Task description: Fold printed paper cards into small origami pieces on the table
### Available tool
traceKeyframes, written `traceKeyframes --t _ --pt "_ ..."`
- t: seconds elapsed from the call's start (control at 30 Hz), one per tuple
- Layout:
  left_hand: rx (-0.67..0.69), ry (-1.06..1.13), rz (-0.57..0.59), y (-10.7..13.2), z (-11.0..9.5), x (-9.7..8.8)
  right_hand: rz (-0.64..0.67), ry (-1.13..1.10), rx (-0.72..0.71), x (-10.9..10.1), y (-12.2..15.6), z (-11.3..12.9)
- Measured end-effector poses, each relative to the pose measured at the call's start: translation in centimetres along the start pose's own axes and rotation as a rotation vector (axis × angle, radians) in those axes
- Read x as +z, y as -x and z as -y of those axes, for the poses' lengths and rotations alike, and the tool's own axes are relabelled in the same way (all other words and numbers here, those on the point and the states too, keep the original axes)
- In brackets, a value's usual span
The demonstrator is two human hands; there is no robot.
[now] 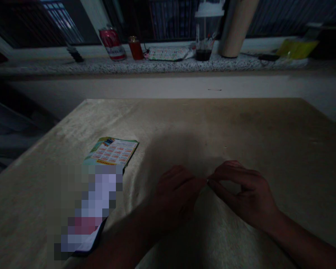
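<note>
My left hand (176,194) and my right hand (242,194) rest low on a pale table (240,130), fingertips meeting near the middle. Both hands have their fingers curled and pinched together around something tiny that the dim light hides. A colourful printed leaflet (112,151) lies flat to the left of my left hand, with a blurred-out patch (89,209) covering the sheet or booklet below it.
A speckled stone ledge (145,65) runs behind the table. On it stand a red can (112,44), a small red jar (135,48), a printed packet (168,53), a clear cup with dark liquid (205,33), a tall beige cylinder (238,28) and a yellow item (296,48).
</note>
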State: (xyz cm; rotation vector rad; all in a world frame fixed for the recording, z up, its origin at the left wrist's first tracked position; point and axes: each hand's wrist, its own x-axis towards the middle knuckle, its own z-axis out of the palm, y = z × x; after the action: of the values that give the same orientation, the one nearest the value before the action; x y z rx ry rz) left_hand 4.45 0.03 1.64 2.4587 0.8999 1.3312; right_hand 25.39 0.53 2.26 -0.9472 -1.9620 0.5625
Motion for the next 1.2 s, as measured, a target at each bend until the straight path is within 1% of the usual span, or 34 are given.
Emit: traceKeyframes --t 0.1,0.17,0.23,0.27,0.33,0.5,0.6,0.73,0.87,0.97,1.03,1.1,1.2 --pt "0.038 -0.011 -0.002 -0.1 -0.3 -0.6 -0.028 -0.079 0.164 -0.2 0.0 -0.2" --pt "0.034 -0.005 0.002 -0.1 -0.6 -1.0 -0.053 -0.079 0.271 -0.6 0.0 -0.7" --pt "0.015 0.001 -0.004 -0.2 -0.8 -1.2 -0.084 -0.061 0.330 -0.9 0.0 -1.3" --pt "-0.004 0.004 -0.013 -0.3 -0.8 -1.2 -0.104 -0.065 0.330 -1.0 0.0 -1.5" --pt "-0.082 0.029 -0.035 -0.4 -0.7 -1.1 -0.110 -0.099 0.307 -1.1 0.0 -1.5" --pt "-0.391 0.190 -0.069 -0.1 0.0 0.0 0.003 -0.214 0.206 -0.4 0.0 -0.7" --pt "-0.524 0.262 -0.073 0.4 0.3 0.6 0.000 -0.255 0.196 0.0 0.2 -0.7" --pt "-0.636 0.348 -0.058 0.5 0.5 1.0 -0.030 -0.280 0.203 0.0 0.5 -1.1" --pt "-0.723 0.483 -0.047 0.3 0.4 0.9 0.003 -0.282 0.204 -0.2 0.7 -1.2" --pt "-0.760 0.561 -0.063 0.4 0.5 1.0 0.018 -0.278 0.185 -0.1 0.7 -1.2" --pt "-0.749 0.542 -0.056 0.6 0.6 1.0 0.006 -0.259 0.149 -0.1 0.6 -1.2" --pt "-0.704 0.476 -0.044 0.8 0.6 0.9 -0.012 -0.213 0.083 -0.1 0.5 -1.2" --pt "-0.599 0.372 -0.012 0.7 0.3 0.5 -0.070 -0.096 -0.049 -0.2 0.2 -1.1"
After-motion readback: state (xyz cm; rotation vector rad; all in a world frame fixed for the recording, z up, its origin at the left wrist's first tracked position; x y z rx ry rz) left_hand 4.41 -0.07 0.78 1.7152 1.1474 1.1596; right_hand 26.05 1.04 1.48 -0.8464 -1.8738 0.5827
